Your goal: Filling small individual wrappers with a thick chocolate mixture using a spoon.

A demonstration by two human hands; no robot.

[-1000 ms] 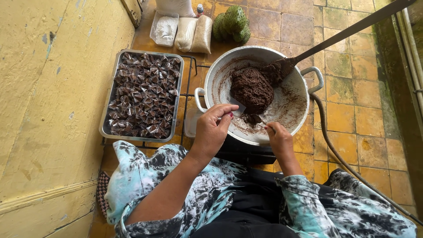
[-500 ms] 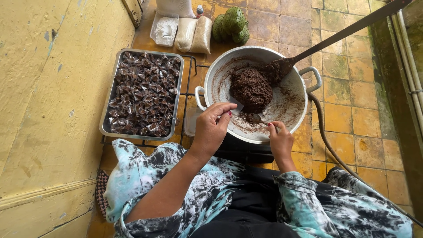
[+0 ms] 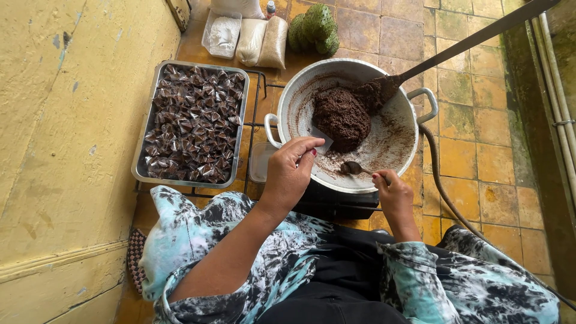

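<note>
At centre frame the left hand (image 3: 291, 171) pinches a small clear wrapper (image 3: 321, 141) over the big metal pot (image 3: 288, 105), while the right hand (image 3: 393, 195) grips a spoon (image 3: 351, 168) near the dark paste (image 3: 341, 117). This looks like the filling step; next calls for spooning paste neatly into the wrapper

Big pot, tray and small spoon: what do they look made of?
Pot: looks like aluminium, dull grey-white, smeared brown inside, with riveted loop handles. Tray: thin sheet metal, likely aluminium or steel, with a shiny rolled rim. Small spoon in the right hand: metal by its glint, though its bowl is coated in brown paste. The left hand pinches a clear wrapper, probably plastic.
</note>
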